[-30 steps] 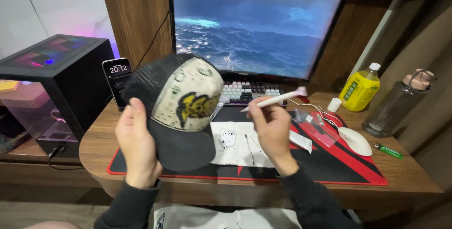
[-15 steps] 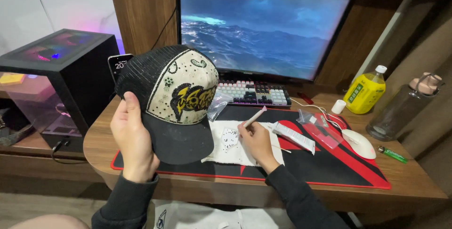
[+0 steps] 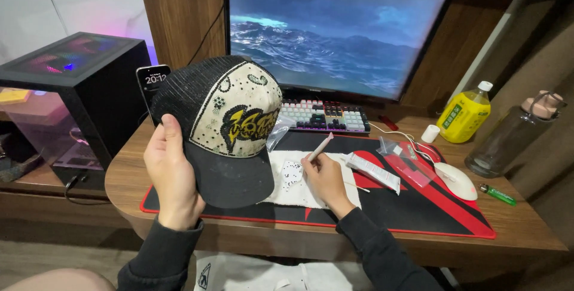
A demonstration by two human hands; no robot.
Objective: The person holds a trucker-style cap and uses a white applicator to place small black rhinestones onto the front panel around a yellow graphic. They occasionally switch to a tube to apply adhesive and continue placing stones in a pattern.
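My left hand (image 3: 170, 174) grips a black mesh cap (image 3: 224, 126) by its side, holding it up over the desk; its cream front panel carries a yellow and black design edged with small gems. My right hand (image 3: 323, 178) holds a thin pink pen-like tool (image 3: 320, 147), tip pointing down toward a small sheet of dark gems (image 3: 291, 173) lying on a white cloth (image 3: 317, 192) on the red and black desk mat (image 3: 418, 207). The right hand rests on the cloth, just right of the cap's brim.
Behind stand a monitor (image 3: 335, 34), keyboard (image 3: 326, 116), phone (image 3: 150, 81) and a lit computer case (image 3: 72, 93). To the right lie a white tube (image 3: 373, 172), clear bags (image 3: 397, 147), mouse (image 3: 457, 180), yellow bottle (image 3: 465, 114), dark bottle (image 3: 514, 135), green lighter (image 3: 497, 194).
My right hand has come down from in front of the keyboard to the white cloth, bringing the pink tool with it. The cap has tilted slightly in my left hand.
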